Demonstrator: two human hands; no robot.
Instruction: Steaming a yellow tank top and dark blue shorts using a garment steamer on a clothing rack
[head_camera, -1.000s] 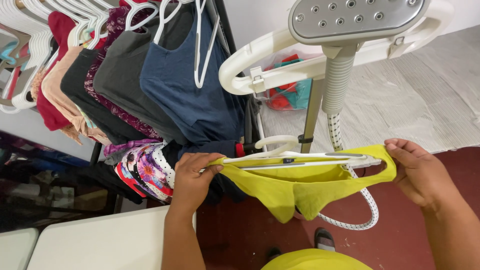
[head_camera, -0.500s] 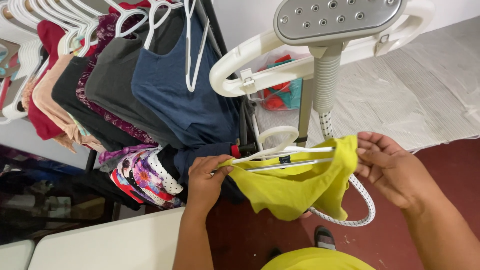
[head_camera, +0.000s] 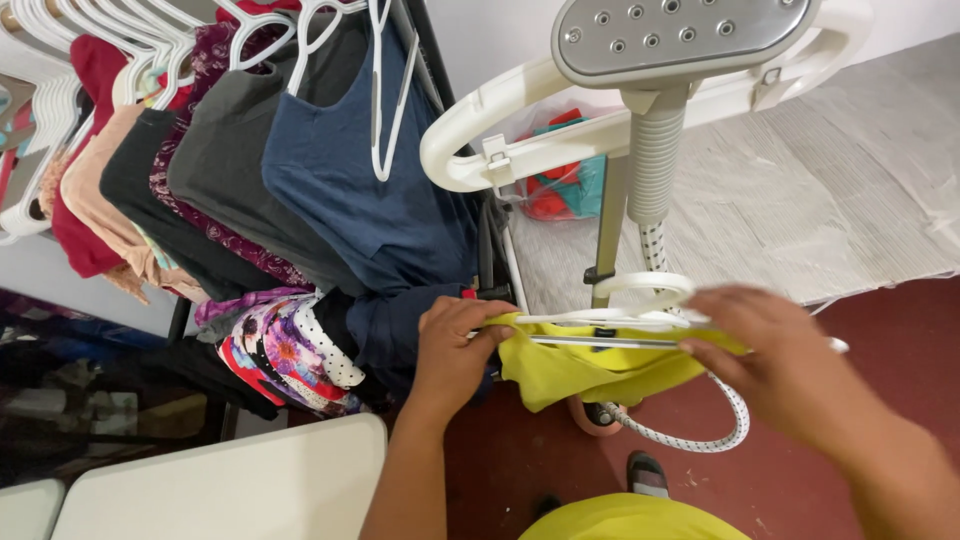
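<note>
Both hands pinch the white hanger (head_camera: 600, 320): left hand (head_camera: 452, 345) clamped, right hand (head_camera: 770, 350) seemingly gripping yellow garment (head_camera: 580, 365)

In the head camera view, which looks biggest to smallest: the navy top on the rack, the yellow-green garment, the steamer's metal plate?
1. Navy top.
2. Steamer's metal plate, though it sits nearer the camera, so this is unsure.
3. Yellow-green garment, partly bunched and hidden.

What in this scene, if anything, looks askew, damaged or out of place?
Nothing looks damaged or spilled. The yellow-green cloth garment hangs bunched and uneven on the white plastic hanger held between the left hand and right hand. One empty white hanger dangles over the navy top.
</note>
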